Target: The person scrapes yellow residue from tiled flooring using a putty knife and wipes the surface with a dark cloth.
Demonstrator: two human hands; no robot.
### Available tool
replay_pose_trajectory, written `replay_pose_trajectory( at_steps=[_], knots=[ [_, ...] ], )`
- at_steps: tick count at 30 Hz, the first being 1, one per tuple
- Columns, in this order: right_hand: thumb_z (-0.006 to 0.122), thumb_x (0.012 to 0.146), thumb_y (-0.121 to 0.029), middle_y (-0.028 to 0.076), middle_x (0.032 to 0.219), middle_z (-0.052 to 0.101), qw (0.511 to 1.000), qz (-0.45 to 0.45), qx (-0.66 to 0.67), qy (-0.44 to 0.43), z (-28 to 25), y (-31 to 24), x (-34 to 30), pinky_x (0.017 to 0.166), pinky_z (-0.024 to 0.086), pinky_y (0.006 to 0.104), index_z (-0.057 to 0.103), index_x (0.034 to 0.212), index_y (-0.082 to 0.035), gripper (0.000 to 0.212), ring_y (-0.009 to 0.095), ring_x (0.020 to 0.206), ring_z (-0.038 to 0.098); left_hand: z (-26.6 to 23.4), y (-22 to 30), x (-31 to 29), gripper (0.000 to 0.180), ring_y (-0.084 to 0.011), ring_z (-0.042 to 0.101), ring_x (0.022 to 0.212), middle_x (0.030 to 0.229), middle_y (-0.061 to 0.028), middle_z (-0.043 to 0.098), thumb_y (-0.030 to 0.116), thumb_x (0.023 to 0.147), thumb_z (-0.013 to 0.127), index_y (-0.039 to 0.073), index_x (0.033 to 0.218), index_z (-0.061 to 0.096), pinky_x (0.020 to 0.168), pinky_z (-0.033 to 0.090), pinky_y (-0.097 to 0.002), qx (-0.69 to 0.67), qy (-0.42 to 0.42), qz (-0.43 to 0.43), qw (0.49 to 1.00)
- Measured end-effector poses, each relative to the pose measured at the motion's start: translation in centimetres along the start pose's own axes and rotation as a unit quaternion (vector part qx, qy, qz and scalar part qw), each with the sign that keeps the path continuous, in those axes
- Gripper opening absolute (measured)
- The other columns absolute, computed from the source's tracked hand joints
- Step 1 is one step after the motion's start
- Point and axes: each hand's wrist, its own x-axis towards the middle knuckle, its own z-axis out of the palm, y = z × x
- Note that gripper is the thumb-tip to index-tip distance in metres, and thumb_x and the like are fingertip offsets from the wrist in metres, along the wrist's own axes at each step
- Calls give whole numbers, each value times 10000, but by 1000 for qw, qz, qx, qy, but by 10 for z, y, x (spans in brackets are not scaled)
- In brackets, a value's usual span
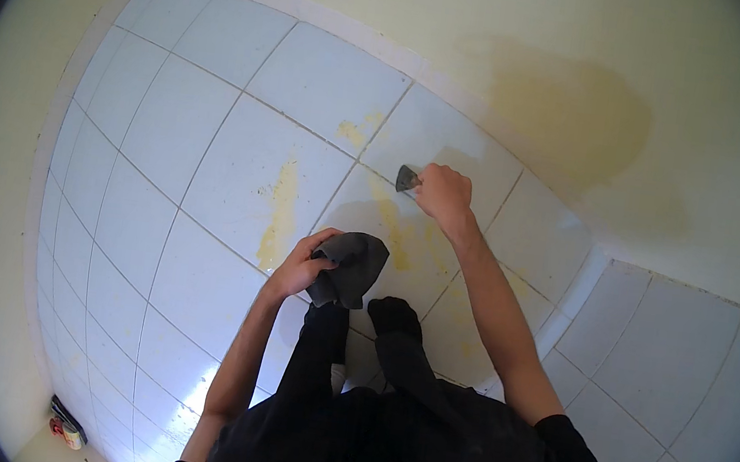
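Observation:
My right hand (445, 192) is closed around the handle of a small scraper (406, 179). Its dark, flared blade points left, by a grout line; whether it touches the tile I cannot tell. A crumpled dark grey cloth (355, 264) is gripped in my left hand (299, 265), above the tiles near my feet. Yellow smears mark the white tiled floor (250, 152). One long yellow streak (280, 211) runs left of the cloth, another yellow patch (394, 225) lies between the cloth and the scraper, and a smaller yellow spot (351, 132) sits farther off.
A pale yellow wall (398, 4) borders the far side, with a shadow on it. On the right rises a tiled ledge (641, 357). My dark-clad foot (395, 315) stands on the tiles close to the cloth. Small items, including a bottle (71, 439), are at the lower left.

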Motion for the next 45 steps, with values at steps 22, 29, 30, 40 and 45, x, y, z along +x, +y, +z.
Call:
replay_pose_trajectory(
  at_steps=[22, 29, 30, 40, 45],
  knots=[
    [648, 730, -131, 164, 787, 686, 995, -78, -59, 28, -4, -26, 25, 659, 517, 432, 720, 804, -73, 118, 332, 752, 675, -2, -5, -3, 434, -189, 560, 1023, 1047, -93, 627, 7, 730, 537, 18, 1164, 551, 930, 411, -298, 4, 10, -8, 1000],
    [654, 729, -163, 158, 817, 693, 997, -56, -46, 11, -9, -26, 31, 642, 522, 429, 687, 823, -61, 142, 318, 767, 683, -1, 0, -5, 429, -189, 560, 1018, 1041, -93, 628, 9, 729, 537, 23, 1158, 554, 927, 413, -300, 18, 14, -9, 1000],
    [654, 729, -163, 158, 817, 693, 997, -55, -46, 11, -8, -28, 31, 642, 522, 429, 687, 823, -61, 142, 318, 767, 683, -1, 0, -5, 429, -189, 560, 1018, 1041, -93, 628, 9, 729, 537, 23, 1158, 554, 927, 413, -300, 19, 13, -9, 1000],
    [652, 720, -161, 150, 773, 693, 987, -96, -124, 32, -10, -34, 33, 621, 525, 423, 694, 763, -71, 109, 308, 747, 688, 0, -7, -2, 436, -199, 552, 1041, 1063, -95, 618, 12, 728, 542, 23, 1164, 549, 942, 401, -303, 2, 0, -9, 1000],
    [658, 709, -148, 163, 797, 694, 994, -84, -66, 2, -13, -30, 33, 641, 525, 431, 699, 796, -54, 134, 318, 765, 686, -1, -3, -1, 443, -202, 554, 1042, 1063, -99, 619, 12, 727, 545, 23, 1170, 546, 943, 403, -308, 19, -2, -6, 1000]
  ],
)
